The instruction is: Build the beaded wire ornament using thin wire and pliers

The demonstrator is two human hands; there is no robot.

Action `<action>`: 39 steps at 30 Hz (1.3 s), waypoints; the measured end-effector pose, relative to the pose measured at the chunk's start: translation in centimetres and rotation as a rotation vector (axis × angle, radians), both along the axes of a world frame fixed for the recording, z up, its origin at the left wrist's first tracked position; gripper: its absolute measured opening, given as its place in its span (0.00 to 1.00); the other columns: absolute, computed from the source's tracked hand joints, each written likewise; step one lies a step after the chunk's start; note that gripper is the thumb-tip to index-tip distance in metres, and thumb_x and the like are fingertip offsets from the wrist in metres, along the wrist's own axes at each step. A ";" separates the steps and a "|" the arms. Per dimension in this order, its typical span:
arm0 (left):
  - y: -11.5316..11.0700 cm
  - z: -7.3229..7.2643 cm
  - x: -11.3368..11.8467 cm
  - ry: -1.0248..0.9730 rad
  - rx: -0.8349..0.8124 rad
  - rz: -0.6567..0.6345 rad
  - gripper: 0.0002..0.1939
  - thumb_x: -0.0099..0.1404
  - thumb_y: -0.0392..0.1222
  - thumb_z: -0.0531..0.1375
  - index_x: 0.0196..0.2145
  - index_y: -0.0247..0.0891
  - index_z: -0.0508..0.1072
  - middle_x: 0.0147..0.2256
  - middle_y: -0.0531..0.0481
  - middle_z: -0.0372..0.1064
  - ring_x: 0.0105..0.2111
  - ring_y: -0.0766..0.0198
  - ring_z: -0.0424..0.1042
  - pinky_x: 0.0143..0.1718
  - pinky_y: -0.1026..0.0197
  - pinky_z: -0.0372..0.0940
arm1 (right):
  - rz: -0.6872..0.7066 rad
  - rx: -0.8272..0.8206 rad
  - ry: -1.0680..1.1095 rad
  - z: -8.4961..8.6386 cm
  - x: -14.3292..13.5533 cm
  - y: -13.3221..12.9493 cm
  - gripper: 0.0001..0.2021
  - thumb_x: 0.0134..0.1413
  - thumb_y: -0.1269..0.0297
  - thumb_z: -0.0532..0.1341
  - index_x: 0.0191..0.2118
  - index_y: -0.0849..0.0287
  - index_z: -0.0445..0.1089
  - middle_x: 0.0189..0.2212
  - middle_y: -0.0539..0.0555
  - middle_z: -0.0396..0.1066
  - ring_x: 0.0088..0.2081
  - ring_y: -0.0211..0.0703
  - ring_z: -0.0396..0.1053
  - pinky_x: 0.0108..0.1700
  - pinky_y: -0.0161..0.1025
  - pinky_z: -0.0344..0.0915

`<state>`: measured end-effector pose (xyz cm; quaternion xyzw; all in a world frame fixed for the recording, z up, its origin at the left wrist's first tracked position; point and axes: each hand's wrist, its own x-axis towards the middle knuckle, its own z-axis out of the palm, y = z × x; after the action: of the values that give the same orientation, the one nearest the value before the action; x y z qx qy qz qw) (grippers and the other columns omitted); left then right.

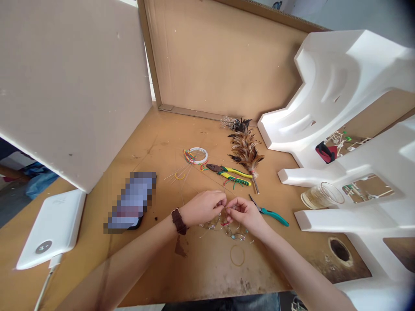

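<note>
My left hand [205, 206], with a brown strap at the wrist, is closed in a pinch. What its fingertips hold is too small to make out. Close beside it, almost touching, my right hand [244, 214] pinches what looks like a thin red cord [225, 223]. Beneath both hands lies a loose beaded wire strand [235, 235] with pale, clear and bluish beads, partly hidden by the fingers. Teal-handled pliers [274, 216] rest just right of my right hand. Beyond the hands are larger pliers [231, 173] with yellow-green grips.
A white ring with coloured threads [198, 155], a feather bundle [244, 147] and tangled silver wire [229, 122] lie farther back. A rubber band [237, 255] is near the front. At left are a phone [132, 201] and white power bank [50, 229]; at right, a glass [320, 195] by white foam [327, 95].
</note>
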<state>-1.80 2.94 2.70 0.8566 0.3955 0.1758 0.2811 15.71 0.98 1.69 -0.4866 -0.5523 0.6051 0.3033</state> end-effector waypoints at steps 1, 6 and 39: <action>0.0 0.0 -0.1 -0.005 -0.003 0.005 0.07 0.60 0.36 0.50 0.30 0.37 0.67 0.29 0.53 0.66 0.28 0.67 0.64 0.30 0.66 0.56 | -0.003 0.004 -0.002 0.0 0.0 0.0 0.11 0.41 0.58 0.63 0.27 0.59 0.64 0.18 0.47 0.69 0.21 0.35 0.68 0.28 0.35 0.66; 0.0 0.0 -0.1 -0.044 -0.041 -0.008 0.05 0.60 0.37 0.51 0.32 0.37 0.66 0.30 0.52 0.68 0.29 0.67 0.65 0.31 0.66 0.57 | -0.001 0.012 -0.020 -0.3 0.0 0.0 0.11 0.41 0.58 0.63 0.27 0.59 0.63 0.17 0.46 0.69 0.21 0.35 0.68 0.29 0.35 0.66; -0.3 0.0 0.5 -0.244 -0.265 0.023 0.11 0.60 0.33 0.48 0.40 0.37 0.65 0.31 0.52 0.71 0.31 0.66 0.69 0.33 0.65 0.61 | -0.025 0.716 -0.517 -1.5 0.6 -0.4 0.04 0.47 0.72 0.55 0.26 0.58 0.65 0.24 0.51 0.67 0.26 0.37 0.64 0.28 0.33 0.61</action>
<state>-1.32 2.60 2.73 0.7796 0.3879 0.2279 0.4356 16.27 0.63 0.20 -0.4928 -0.7789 0.2301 0.3122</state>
